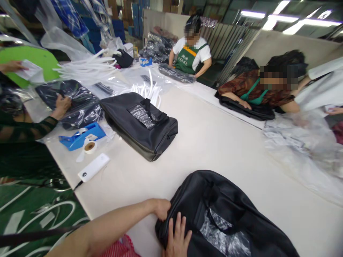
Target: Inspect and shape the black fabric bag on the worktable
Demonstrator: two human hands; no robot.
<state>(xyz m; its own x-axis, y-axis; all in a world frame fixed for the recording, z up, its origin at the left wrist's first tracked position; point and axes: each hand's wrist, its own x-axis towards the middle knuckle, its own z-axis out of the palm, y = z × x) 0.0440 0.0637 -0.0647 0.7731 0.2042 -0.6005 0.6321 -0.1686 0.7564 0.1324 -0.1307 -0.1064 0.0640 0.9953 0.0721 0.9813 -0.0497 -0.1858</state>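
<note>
A black bag (230, 194) with carry handles and a clear plastic-covered patch (225, 233) lies on the table in front of me, cut off by the bottom edge of the view. My left hand (162, 209) is closed on the bag's left end, its fingertips hidden by the fabric. Just below it, my right hand (178, 233) lies flat on the same end, fingers spread and pressing on the surface. A second black bag (142, 123) of the same kind rests farther up the table, apart from both hands.
Left on the table (203, 150) are a blue tape dispenser (83, 135), a tape roll (89, 146) and a white corded device (93, 167). A co-worker's hand (63, 106) touches a plastic-wrapped bag (83, 94). Two co-workers handle bags across the table; clear plastic (302, 142) lies right.
</note>
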